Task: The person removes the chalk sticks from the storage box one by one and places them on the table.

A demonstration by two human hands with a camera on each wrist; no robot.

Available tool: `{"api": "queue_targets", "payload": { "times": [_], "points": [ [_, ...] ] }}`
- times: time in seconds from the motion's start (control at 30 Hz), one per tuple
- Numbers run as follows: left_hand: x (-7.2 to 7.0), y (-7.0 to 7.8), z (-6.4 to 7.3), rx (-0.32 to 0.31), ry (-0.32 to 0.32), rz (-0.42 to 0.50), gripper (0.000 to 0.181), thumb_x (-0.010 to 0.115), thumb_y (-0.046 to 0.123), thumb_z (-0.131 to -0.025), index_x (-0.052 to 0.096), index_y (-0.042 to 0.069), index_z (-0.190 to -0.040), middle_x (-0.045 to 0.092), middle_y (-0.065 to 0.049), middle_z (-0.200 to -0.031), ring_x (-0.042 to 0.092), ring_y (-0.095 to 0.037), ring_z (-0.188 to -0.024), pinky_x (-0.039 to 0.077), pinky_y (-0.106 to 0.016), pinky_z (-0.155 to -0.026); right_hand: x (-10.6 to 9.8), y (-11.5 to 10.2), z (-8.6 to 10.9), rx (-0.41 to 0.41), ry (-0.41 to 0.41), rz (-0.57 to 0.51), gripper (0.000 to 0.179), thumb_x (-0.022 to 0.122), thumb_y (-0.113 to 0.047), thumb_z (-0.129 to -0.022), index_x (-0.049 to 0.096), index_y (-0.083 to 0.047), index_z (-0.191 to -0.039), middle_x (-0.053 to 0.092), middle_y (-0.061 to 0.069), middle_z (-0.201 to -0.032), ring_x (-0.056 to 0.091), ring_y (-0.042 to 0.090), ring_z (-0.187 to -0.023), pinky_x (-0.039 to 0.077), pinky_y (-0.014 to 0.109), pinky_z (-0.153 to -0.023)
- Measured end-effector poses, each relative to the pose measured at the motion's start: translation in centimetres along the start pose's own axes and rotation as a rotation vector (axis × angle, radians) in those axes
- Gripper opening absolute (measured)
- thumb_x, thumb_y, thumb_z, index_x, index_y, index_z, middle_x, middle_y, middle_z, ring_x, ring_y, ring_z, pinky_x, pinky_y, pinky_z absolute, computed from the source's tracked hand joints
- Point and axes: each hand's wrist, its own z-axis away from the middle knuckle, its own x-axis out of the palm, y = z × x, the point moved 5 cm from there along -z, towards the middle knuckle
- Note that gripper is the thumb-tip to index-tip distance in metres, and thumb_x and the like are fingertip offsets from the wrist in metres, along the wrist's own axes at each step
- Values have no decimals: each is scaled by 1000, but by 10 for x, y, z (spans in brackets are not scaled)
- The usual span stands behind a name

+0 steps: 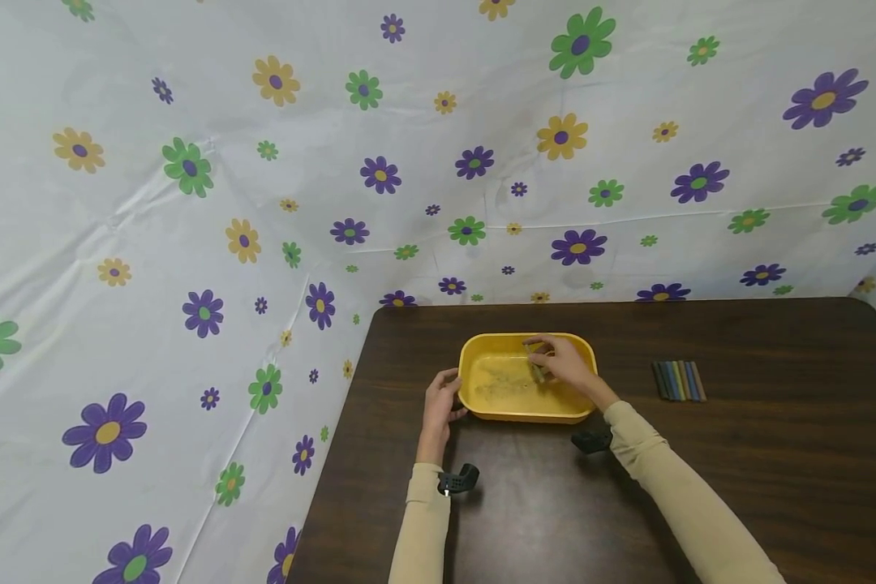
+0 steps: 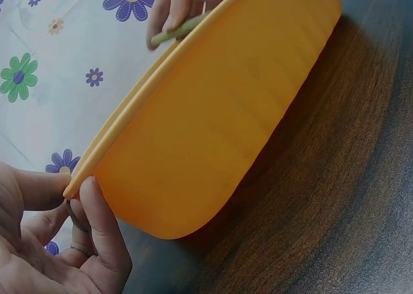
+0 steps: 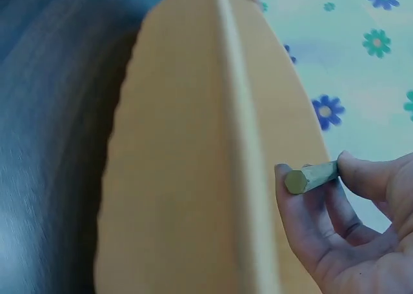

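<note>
A yellow plastic tub (image 1: 529, 418) with rounded corners sits on the dark table. At its left end, my left hand (image 1: 440, 401) pinches the rim between thumb and fingers, as the left wrist view shows up close. My right hand (image 1: 564, 362) is over the tub's right half, holding a short olive-green crayon (image 3: 316, 176) between thumb and fingertips. This crayon has a flat, six-sided end facing the right wrist camera. Dark specks lie scattered over the tub's floor. In the left wrist view the crayon (image 2: 181, 29) shows just above the rim.
To the right of the tub, several coloured crayons (image 1: 679, 381) lie side by side in a row on the wood-grain table (image 1: 796, 454). A white sheet with printed flowers (image 1: 321, 146) hangs behind and to the left. Black devices (image 1: 458, 479) are strapped at both wrists.
</note>
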Motion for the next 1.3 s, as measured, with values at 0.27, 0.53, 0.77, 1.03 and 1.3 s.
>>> {"api": "queue_targets", "payload": {
  "times": [0.27, 0.53, 0.77, 1.03, 1.3],
  "points": [
    [0, -1, -1, -10, 0, 18, 36, 59, 21, -106, 62, 3, -137, 62, -20, -110, 63, -21, -80, 53, -24, -57, -44, 1, 8, 16, 106, -35, 40, 58, -11, -107, 54, 4, -144, 59, 24, -116, 63, 33, -99, 61, 41, -77],
    [0, 0, 1, -7, -6, 1, 40, 59, 24, -107, 60, 2, -140, 61, -22, -116, 63, -23, -84, 53, -26, -57, -82, 4, 19, 25, 166, -32, 43, 57, -14, -108, 52, 2, -148, 58, 26, -121, 63, 23, -97, 61, 32, -76],
    [0, 1, 2, -7, -1, -1, 38, 59, 23, -106, 61, 3, -138, 61, -21, -113, 62, -20, -81, 53, -24, -57, -111, 7, 35, 16, 225, -20, 46, 57, -16, -109, 50, 3, -149, 57, 29, -123, 64, 15, -92, 61, 34, -77],
    [2, 2, 3, -18, 1, -10, 36, 58, 21, -107, 61, 3, -138, 62, -22, -114, 62, -22, -82, 53, -24, -58, -146, 29, 62, 24, 317, 10, 48, 56, -17, -109, 46, 6, -149, 56, 23, -117, 60, 0, -86, 57, 21, -72],
    [1, -1, -1, -13, -3, -5, 37, 59, 22, -106, 62, 3, -138, 61, -23, -116, 64, -26, -86, 54, -24, -58, -179, 52, 90, 57, 427, 36, 47, 55, -19, -109, 48, 6, -149, 61, 5, -108, 60, 0, -83, 57, 24, -70]
  ]
}}
